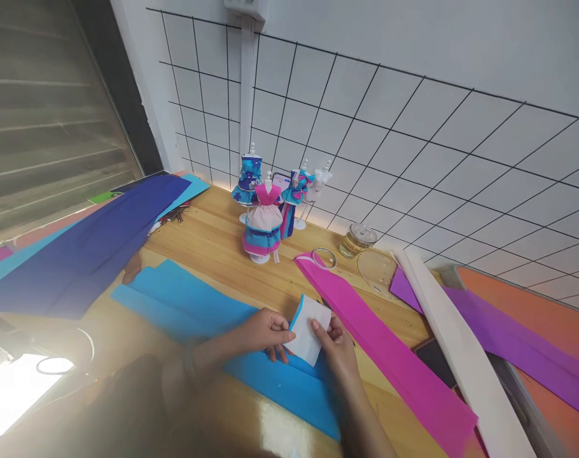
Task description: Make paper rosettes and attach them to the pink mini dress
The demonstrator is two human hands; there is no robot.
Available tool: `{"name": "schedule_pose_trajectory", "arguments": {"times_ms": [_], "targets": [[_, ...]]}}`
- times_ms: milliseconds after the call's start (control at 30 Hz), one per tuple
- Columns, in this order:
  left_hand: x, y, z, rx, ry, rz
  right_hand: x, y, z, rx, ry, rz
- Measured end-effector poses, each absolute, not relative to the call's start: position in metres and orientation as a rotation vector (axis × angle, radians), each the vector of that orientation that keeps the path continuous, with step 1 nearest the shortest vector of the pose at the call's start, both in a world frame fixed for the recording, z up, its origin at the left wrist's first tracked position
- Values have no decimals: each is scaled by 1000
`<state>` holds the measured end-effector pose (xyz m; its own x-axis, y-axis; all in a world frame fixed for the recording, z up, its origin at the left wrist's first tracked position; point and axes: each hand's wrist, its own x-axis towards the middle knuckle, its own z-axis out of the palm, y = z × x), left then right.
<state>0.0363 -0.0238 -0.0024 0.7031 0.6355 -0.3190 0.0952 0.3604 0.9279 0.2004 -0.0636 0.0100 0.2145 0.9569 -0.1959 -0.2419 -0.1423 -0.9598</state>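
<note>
Between both hands is a small white piece with a blue strip along its left edge (309,327); whether it is paper or fabric I cannot tell. My left hand (270,332) pinches its left side between thumb and fingers. On the right side, my right hand (336,343) grips it, thumb on the front and fingers behind. Below the hands lies a long folded blue strip (194,299), reaching across the table. A long pink strip (366,324) runs past my right hand.
Several miniature dress forms in small dresses (262,219) stand at the back, near a phone (282,181). A clear jar (359,240) and a ring (324,257) sit to their right. Dark blue material (93,242) covers the left. White (466,356) and purple strips (513,331) lie right.
</note>
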Motion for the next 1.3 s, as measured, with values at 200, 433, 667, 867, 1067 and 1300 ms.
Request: {"name": "schedule_pose_trajectory", "arguments": {"times_ms": [200, 433, 667, 867, 1067, 1300], "targets": [[32, -28, 10, 1266, 599, 230, 228, -62, 11, -1244, -877, 1392], [18, -26, 25, 1168, 367, -119, 235, -69, 36, -1106, -1331, 1609], [12, -21, 32, 1138, 341, -228, 230, -73, 44, -1070, -1649, 1759], [11, -20, 33, 1157, 340, -271, 228, -75, 41, -1020, -1689, 1813], [8, -19, 31, 1171, 363, -291, 226, -77, 41, -1005, -1707, 1835], [5, -14, 18, 1176, 287, -344, 231, -74, 31, -1102, -1675, 1880]]}}
